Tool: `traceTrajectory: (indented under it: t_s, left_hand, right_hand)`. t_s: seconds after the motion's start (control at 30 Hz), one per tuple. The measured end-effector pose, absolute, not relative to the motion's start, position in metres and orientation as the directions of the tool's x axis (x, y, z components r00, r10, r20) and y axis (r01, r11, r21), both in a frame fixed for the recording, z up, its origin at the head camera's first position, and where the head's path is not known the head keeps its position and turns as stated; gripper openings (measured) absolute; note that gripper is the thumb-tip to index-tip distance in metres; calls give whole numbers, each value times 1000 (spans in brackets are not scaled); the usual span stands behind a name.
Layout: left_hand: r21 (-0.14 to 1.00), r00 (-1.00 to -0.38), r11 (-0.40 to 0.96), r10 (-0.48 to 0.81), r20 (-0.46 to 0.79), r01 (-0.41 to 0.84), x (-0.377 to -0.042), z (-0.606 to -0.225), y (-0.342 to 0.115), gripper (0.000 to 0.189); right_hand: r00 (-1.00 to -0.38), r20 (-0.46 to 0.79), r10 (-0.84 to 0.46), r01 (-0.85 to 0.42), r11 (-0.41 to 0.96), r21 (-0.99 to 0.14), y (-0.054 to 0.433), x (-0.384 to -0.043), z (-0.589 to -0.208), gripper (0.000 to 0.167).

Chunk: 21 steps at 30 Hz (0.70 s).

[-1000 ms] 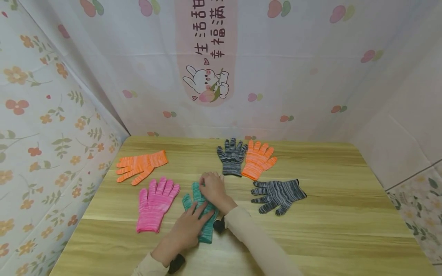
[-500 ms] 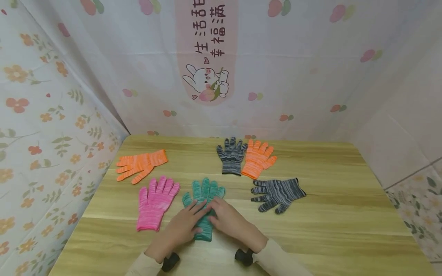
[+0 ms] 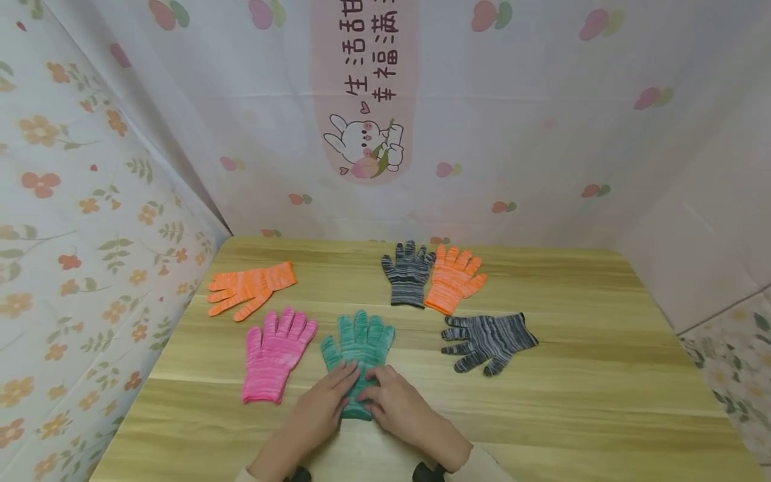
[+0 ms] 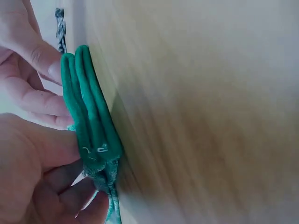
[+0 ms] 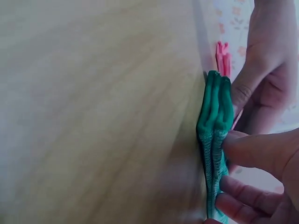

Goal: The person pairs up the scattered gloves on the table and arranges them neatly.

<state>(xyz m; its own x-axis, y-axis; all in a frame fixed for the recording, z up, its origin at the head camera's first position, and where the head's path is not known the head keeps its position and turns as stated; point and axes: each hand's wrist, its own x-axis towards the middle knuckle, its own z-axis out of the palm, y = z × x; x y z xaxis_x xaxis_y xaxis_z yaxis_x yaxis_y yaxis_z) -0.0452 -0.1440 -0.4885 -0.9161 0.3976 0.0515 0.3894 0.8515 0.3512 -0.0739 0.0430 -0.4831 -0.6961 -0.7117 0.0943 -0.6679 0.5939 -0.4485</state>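
A green knitted glove [image 3: 361, 338] lies flat in front of me, fingers pointing away. My left hand [image 3: 320, 407] rests on its left side with extended fingers over the palm. My right hand [image 3: 399, 406] touches the right side near the cuff, fingers bent and thumb set apart. Seen from the left wrist, the green cuff [image 4: 91, 105] has two thick layers stacked on each other, with the left thumb against the top one. In the right wrist view the right thumb [image 5: 247, 147] and fingertips meet the cloth from above. The hands hide part of the glove's lower half.
A pink glove [image 3: 276, 355] lies left of the green one, an orange glove [image 3: 249, 288] behind it. At the back, a dark grey striped glove [image 3: 409, 278] adjoins another orange glove [image 3: 452, 281]. A second grey glove [image 3: 489, 340] lies to the right on the wooden table [image 3: 578, 395].
My right hand has come back from the green glove's fingertips, along its right side to near the cuff. My left hand has slid slightly toward me. The green fingers are now uncovered.
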Motion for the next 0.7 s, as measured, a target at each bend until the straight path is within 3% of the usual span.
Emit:
traceTrajectory:
  t_s: [0.43, 0.7]
  left_hand:
    - [359, -887, 832, 462, -27, 422, -65, -486, -144, 45]
    - [333, -897, 849, 442, -25, 409, -64, -484, -144, 45]
  right_hand:
    - [-721, 116, -683, -652, 612, -447, 47, -87, -483, 18]
    - [-699, 9, -715, -596, 576, -560, 61, -89, -480, 20]
